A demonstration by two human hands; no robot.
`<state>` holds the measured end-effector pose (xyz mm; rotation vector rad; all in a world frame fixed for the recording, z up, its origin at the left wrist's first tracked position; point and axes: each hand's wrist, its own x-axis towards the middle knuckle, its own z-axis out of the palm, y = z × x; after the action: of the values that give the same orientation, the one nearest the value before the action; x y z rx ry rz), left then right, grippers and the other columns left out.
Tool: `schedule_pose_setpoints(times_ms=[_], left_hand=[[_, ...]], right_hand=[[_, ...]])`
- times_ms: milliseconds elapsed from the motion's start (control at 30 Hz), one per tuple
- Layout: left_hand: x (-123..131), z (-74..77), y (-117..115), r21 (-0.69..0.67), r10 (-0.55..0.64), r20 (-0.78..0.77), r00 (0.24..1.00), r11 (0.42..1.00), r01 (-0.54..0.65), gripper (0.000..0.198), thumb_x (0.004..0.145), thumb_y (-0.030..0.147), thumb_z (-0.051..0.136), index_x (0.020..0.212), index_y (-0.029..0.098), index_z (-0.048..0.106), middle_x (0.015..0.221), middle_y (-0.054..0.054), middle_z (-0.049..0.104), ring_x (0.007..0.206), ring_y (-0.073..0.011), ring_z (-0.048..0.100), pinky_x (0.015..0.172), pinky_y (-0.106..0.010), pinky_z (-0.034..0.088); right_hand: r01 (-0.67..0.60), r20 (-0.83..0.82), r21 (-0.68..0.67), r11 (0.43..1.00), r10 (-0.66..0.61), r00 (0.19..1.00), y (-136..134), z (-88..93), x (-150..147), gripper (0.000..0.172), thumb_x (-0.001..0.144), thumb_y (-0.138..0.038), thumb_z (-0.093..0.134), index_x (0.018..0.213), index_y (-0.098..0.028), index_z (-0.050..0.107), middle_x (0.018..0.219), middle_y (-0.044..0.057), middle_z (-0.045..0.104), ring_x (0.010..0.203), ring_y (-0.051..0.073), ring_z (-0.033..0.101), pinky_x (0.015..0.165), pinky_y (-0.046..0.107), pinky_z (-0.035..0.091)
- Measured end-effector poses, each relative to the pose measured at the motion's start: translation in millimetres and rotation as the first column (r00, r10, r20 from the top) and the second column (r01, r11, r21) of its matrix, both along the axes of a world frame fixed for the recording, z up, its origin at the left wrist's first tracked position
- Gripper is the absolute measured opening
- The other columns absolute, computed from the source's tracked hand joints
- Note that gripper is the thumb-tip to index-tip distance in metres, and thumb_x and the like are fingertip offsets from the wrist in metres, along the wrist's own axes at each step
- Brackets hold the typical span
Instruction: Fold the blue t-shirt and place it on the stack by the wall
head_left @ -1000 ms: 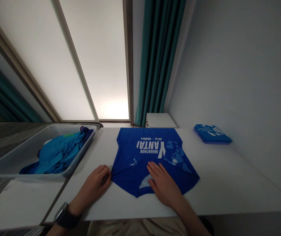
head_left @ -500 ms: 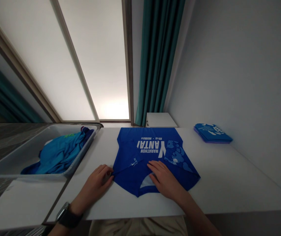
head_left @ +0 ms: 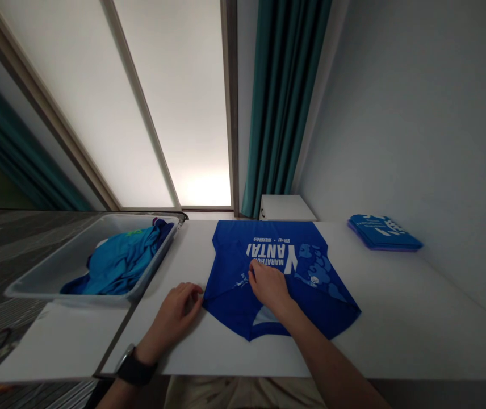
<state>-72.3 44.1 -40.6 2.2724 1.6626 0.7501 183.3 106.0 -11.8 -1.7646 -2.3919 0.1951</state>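
A blue T-shirt [head_left: 230, 255] with white upside-down lettering lies spread on the white table, its neckline towards me and its sleeves turned inward. My left hand [head_left: 180, 307], with a dark watch on the wrist, is at the shirt's left corner, thumb and fingertips closed on the fabric edge. Across the printed chest lies my right hand [head_left: 268, 284]. Its fingers are bent and pressed together against the cloth near the left of the lettering; the fingertips are partly hidden.
On the left stands a translucent plastic bin [head_left: 34, 284] holding crumpled blue clothes [head_left: 119, 261]. A stack of folded blue shirts [head_left: 383, 233] sits on the table [head_left: 400, 318] at the right, near the wall. A white cabinet [head_left: 288, 207] stands beyond the far edge.
My right hand has moved away from the neckline, further up the shirt and to the left, and its fingers have drawn together. The left hand stays at the corner. The view has shifted slightly.
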Motion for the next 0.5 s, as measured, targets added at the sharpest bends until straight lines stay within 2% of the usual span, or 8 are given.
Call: schedule_pose_setpoints(times_ms=[167,333,500], left_hand=[[3.1,0.8,0.2,-0.016,-0.075,-0.061,0.995,0.997,0.074,0.022,0.093,0.035,0.049,0.104,0.022,0.062,0.085,-0.005,0.062,0.078,-0.0211,0.059,0.073,-0.035,0.045],[2.6,0.4,0.7,-0.024,-0.076,-0.063,0.995,0.997,0.075,0.021,0.093,0.033,0.048,0.095,0.021,0.065,0.085,-0.006,0.062,0.079,-0.0211,0.058,0.074,-0.035,0.046],[2.6,0.2,1.1,-0.034,-0.076,-0.037,0.996,0.997,0.075,0.019,0.091,0.033,0.049,0.090,0.022,0.065,0.086,-0.005,0.063,0.079,-0.0209,0.059,0.074,-0.035,0.047]], right_hand=[[0.041,0.011,0.018,0.999,-0.041,0.999,-0.1,-12.2,0.3,0.015,0.097,-0.025,0.043,0.104,-0.020,0.056,0.097,0.006,0.071,0.086,0.019,0.067,0.068,0.029,0.039],[0.065,-0.045,0.071,0.995,-0.061,0.997,1.5,-15.1,5.8,0.016,0.096,-0.021,0.043,0.099,-0.019,0.058,0.097,0.008,0.071,0.091,0.021,0.065,0.079,0.032,0.038],[0.153,-0.206,0.091,0.984,-0.132,0.970,11.3,-14.4,31.8,0.025,0.096,-0.014,0.037,0.101,-0.020,0.060,0.101,0.007,0.071,0.095,0.019,0.064,0.082,0.031,0.038]])
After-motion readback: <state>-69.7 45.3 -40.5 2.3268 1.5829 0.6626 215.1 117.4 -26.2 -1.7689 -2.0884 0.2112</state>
